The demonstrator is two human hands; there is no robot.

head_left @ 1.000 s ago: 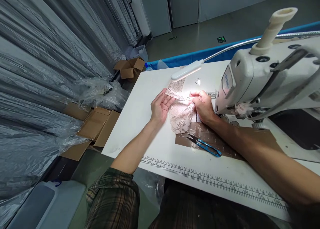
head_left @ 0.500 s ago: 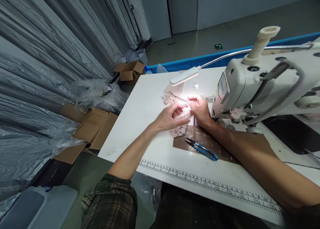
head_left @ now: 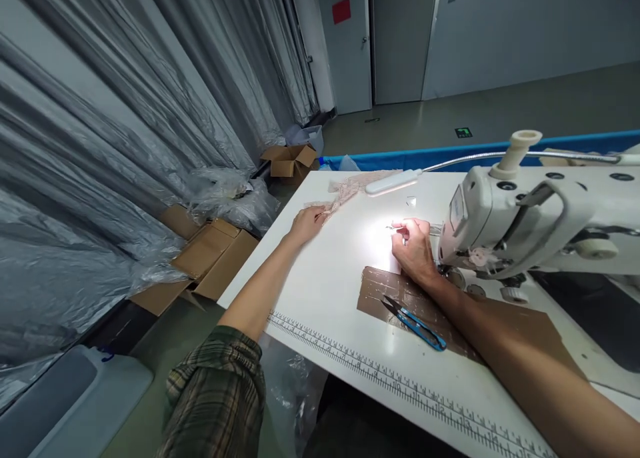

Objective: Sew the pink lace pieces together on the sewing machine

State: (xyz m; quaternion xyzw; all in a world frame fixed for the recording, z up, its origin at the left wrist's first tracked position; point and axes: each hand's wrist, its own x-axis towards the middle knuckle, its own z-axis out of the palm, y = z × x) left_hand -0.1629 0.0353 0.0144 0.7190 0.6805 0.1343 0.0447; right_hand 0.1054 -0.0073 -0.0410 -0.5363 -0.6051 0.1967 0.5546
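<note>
My left hand (head_left: 309,223) is closed on the near end of a pale pink lace fabric (head_left: 347,190), at the table's left side. The lace runs from my fingers up toward the back edge and lies bunched there. My right hand (head_left: 414,245) rests under the lamp's bright spot, left of the sewing machine (head_left: 480,208), with thumb and fingers pinched. A tiny thin piece shows at those fingertips, too small to name. Thread snips (head_left: 414,323) with blue handles lie on a brown sheet (head_left: 377,290) below my right hand.
A white lamp (head_left: 393,183) on a bendable metal arm hangs over the white table (head_left: 300,291). A printed ruler strip (head_left: 370,368) follows the front edge. Cardboard boxes (head_left: 215,248) and clear plastic (head_left: 240,195) lie on the floor at left, beside silver curtains (head_left: 150,98).
My left hand has moved left and away from my right hand, drawing the lace with it off the lit spot. My right hand stays by the machine, pinched. The camera view has tilted up.
</note>
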